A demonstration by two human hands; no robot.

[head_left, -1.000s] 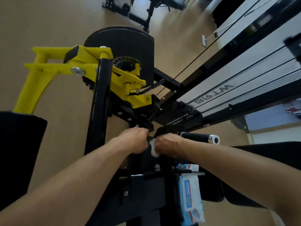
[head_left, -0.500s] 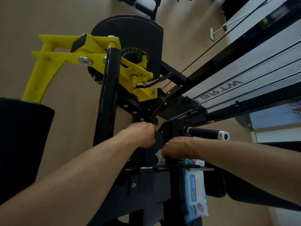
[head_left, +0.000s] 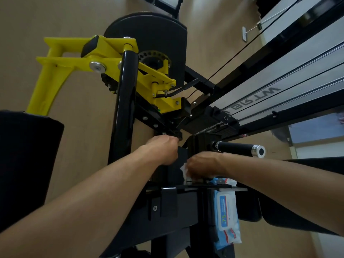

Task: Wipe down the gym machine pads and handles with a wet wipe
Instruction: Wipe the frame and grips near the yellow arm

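Note:
My right hand (head_left: 202, 165) holds a crumpled white wet wipe (head_left: 184, 169) against the black frame of the gym machine, just above a bolted plate (head_left: 204, 186). To its left, my left hand (head_left: 164, 150) is curled into a fist around a black part of the frame; what its fingers hold is hidden. A black handle (head_left: 236, 148) with a chrome end cap sticks out to the right just behind my right hand. One black pad (head_left: 28, 164) fills the left edge and another (head_left: 297, 192) lies under my right forearm.
A blue and white wet wipe pack (head_left: 226, 211) hangs on the machine below my right hand. The yellow lever arm (head_left: 61, 71) and black weight disc (head_left: 158, 43) stand beyond. A cable tower with steel cables (head_left: 279, 71) runs to the right over the tan floor.
The view has drifted so the machine sits lower and further right. My right hand has moved down with the wipe, from beside my left hand to the bolted plate.

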